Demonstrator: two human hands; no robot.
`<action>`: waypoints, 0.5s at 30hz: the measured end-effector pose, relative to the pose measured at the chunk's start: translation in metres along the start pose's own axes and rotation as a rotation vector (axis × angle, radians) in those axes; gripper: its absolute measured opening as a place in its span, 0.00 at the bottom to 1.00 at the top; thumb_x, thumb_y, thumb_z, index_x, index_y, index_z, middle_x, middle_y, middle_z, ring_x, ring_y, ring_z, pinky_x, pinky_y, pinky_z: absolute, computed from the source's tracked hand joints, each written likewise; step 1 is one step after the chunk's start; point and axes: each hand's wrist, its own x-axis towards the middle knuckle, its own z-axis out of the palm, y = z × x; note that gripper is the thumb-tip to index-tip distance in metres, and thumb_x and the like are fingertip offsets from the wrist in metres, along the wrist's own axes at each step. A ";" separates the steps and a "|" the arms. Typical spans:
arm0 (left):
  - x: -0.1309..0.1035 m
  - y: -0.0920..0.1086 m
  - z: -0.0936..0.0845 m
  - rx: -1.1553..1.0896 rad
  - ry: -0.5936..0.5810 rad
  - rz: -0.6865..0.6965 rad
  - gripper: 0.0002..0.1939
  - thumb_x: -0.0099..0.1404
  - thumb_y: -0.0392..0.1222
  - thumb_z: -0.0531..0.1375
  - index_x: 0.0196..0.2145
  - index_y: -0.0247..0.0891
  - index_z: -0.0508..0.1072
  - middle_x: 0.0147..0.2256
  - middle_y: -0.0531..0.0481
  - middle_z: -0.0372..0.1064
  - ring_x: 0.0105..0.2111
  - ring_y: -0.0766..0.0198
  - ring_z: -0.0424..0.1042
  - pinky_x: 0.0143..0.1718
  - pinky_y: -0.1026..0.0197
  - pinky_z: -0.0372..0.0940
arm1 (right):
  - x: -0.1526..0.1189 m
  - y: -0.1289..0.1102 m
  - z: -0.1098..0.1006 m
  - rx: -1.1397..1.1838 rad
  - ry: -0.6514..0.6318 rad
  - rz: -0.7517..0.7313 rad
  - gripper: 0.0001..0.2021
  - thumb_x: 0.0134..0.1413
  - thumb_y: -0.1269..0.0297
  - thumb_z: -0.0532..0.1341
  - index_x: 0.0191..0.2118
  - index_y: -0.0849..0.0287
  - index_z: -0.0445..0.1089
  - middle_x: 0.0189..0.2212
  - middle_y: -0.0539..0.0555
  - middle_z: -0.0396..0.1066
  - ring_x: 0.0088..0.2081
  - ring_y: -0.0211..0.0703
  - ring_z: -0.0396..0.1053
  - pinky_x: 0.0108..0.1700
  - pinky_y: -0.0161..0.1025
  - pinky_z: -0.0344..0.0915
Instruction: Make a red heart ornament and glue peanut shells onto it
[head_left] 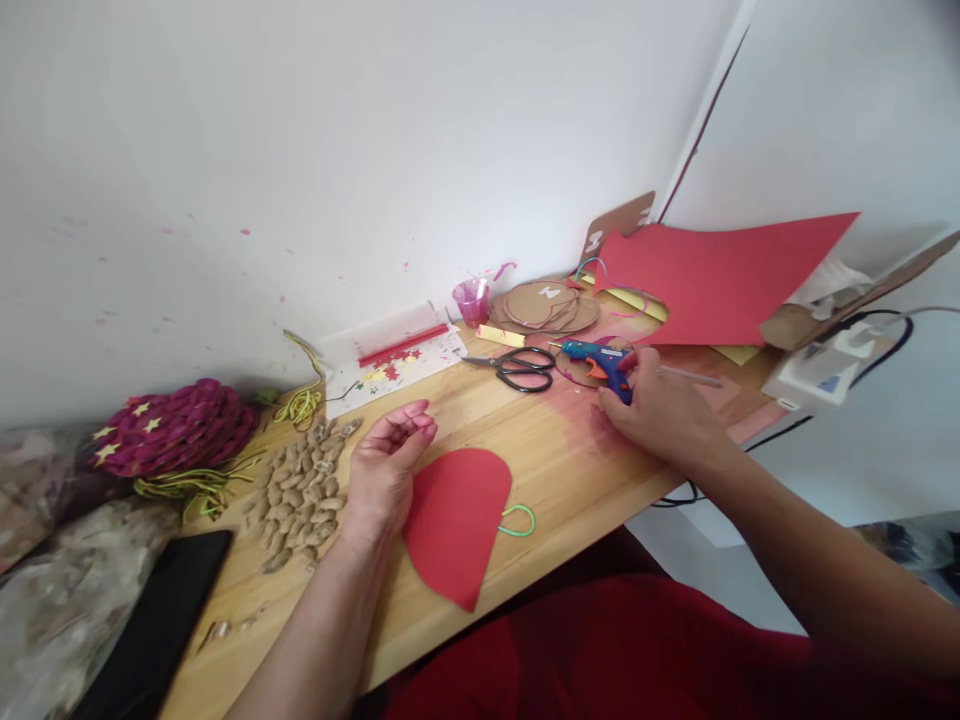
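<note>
A wooden table (pixel 570 480) stands against a white wall, and near its front edge lies a red paper shape (pixel 461 530), rounded behind and pointed in front. Far behind this shape, on its right, is a large red sheet (pixel 720 280). Well to its left sits a purple stack (pixel 176 425) with pale stars on it; nearer on the same side is a pile of peanuts (pixel 307 490). The right hand (pixel 649 400), behind and right of the shape, is partly closed around the handle of a blue glue gun (pixel 581 352). The left hand (pixel 390 455) is over the left edge of the shape, its fingers curled and the thumb close to the fingertips; one cannot tell whether it pinches something thin. Behind the shape lie cardboard discs (pixel 517 312) and, closer to it, black scissors (pixel 499 362). A green loop (pixel 534 520) comes out from its right edge.
</note>
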 end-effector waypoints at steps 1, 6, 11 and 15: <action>0.000 0.000 0.000 -0.002 0.001 -0.003 0.21 0.43 0.38 0.78 0.37 0.39 0.83 0.34 0.51 0.76 0.36 0.70 0.72 0.43 0.70 0.67 | 0.000 -0.001 0.000 -0.017 0.000 0.002 0.20 0.58 0.53 0.57 0.51 0.61 0.60 0.33 0.62 0.75 0.33 0.57 0.74 0.30 0.41 0.57; -0.002 0.000 0.000 0.004 -0.020 0.020 0.20 0.45 0.38 0.78 0.38 0.39 0.83 0.34 0.51 0.76 0.36 0.70 0.72 0.44 0.69 0.66 | 0.000 -0.006 0.002 -0.110 0.037 -0.019 0.21 0.60 0.50 0.57 0.50 0.62 0.61 0.32 0.63 0.75 0.33 0.57 0.75 0.30 0.41 0.55; -0.003 0.003 0.001 0.027 -0.041 0.040 0.22 0.46 0.38 0.77 0.41 0.38 0.82 0.34 0.51 0.75 0.35 0.69 0.72 0.43 0.67 0.67 | -0.002 -0.003 -0.003 -0.203 0.030 -0.064 0.26 0.62 0.42 0.55 0.49 0.63 0.62 0.32 0.65 0.76 0.34 0.61 0.75 0.29 0.42 0.55; -0.003 0.004 0.002 0.021 -0.039 0.009 0.22 0.46 0.38 0.77 0.41 0.37 0.82 0.33 0.51 0.75 0.33 0.70 0.72 0.41 0.68 0.67 | -0.008 -0.008 -0.017 -0.189 0.105 -0.125 0.28 0.60 0.40 0.57 0.50 0.63 0.64 0.32 0.66 0.75 0.34 0.64 0.74 0.30 0.44 0.57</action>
